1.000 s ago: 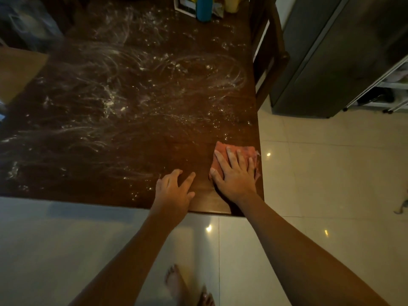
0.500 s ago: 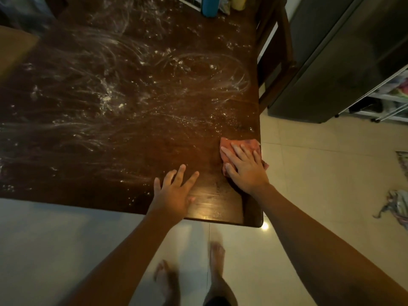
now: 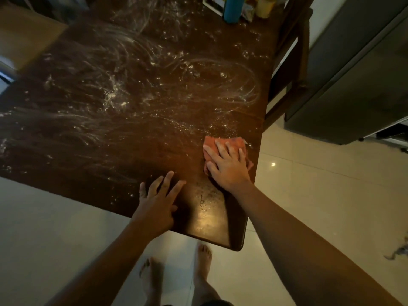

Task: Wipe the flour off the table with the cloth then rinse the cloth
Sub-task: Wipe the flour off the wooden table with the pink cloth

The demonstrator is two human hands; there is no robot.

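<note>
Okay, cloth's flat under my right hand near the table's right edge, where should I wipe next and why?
Probably sweep the cloth left and away: the right hand pins it flat on an already clean corner, while flour streaks the table beyond.

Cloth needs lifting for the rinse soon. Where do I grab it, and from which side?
Probably the far edge of the cloth: it shows bare beyond the right hand's fingertips, which press the rest flat on the table. Come from above and curl the fingers to bunch it; it lies flat and limp, with no raised fold to pinch. The left hand rests apart.
</note>
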